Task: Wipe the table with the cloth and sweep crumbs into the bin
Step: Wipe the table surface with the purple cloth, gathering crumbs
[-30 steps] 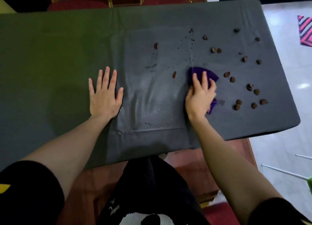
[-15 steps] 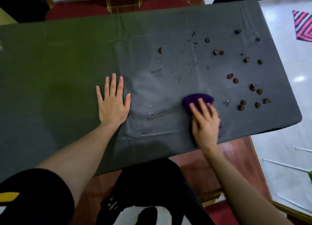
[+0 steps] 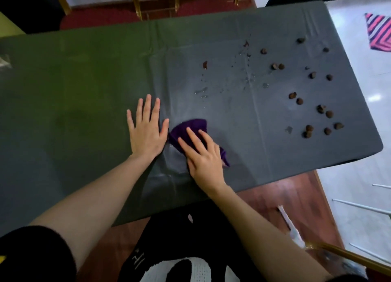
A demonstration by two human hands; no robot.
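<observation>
Crumbs [image 3: 311, 104] far off to the right of the purple cloth [image 3: 191, 130], well apart; right hand [image 3: 203, 154] nearer, pressing flat on cloth near front edge of surface [image 3: 84, 80], left hand [image 3: 146, 129] flat, fingers straight, holding nothing

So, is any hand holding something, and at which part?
Right hand presses the purple cloth flat from above, fingers straight, covering its near part. Left hand holds nothing.
</observation>
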